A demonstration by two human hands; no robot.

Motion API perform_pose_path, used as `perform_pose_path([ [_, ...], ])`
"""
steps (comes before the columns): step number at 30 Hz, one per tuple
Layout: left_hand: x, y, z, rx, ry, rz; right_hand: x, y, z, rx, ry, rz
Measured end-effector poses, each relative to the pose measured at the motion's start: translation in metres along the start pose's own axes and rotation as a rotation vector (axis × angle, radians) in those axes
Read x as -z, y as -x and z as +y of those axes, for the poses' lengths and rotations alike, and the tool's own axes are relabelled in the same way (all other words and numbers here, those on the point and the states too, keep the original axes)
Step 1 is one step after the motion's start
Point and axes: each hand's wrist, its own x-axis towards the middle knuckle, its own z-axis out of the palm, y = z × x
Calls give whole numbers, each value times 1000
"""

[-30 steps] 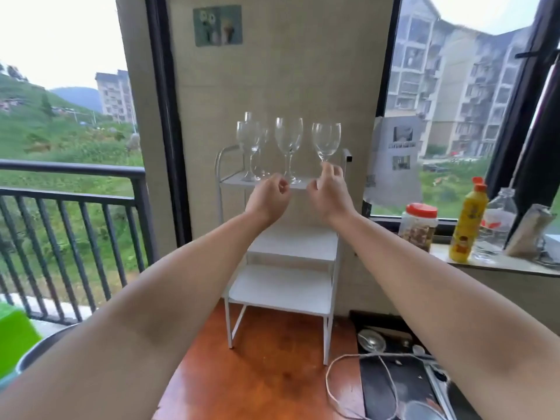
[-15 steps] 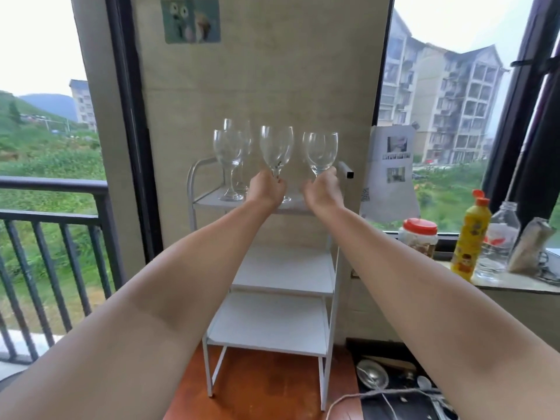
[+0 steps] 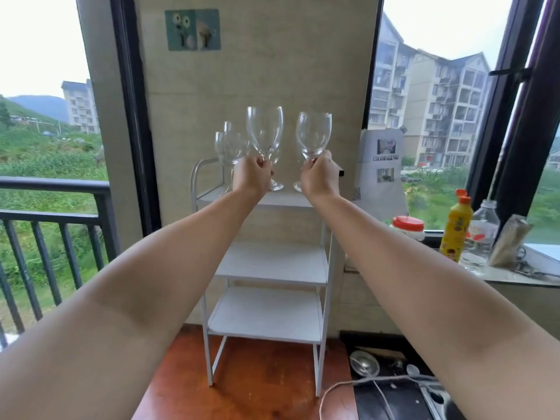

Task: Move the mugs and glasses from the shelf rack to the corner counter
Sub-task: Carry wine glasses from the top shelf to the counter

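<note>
Bright, flat daylight pouring in from 9 and 3 o'clock, sky [image 3: 36,40] totally blown out to white. Barely any shadows, just soft shading under the forearms. Mild glints on the wine glasses [image 3: 265,128]. Heavy wide-angle bend toward the edges, window frame [image 3: 515,95] leaning hard. Overall slightly soft, compression mush.
</note>
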Motion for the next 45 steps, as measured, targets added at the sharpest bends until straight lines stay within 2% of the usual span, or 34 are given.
perform_pose_path([
  [5,27,37,6,22,45,27,15,34,-4,61,-24,63],
  [11,31,96,-9,119,173,-93,46,93,17,-16,-19,111],
  [15,18,154,-14,109,189,-206,79,148,45,-140,-34,124],
  [25,-54,319,6,101,230,-678,210,288,142,-643,2,245],
  [29,-88,402,39,85,242,-845,287,359,161,-784,19,333],
  [34,-117,524,95,89,247,-1046,386,454,170,-862,90,439],
  [40,-124,691,189,125,288,-1256,520,581,163,-980,169,559],
  [45,-118,817,265,62,320,-1423,624,678,151,-1095,251,668],
])
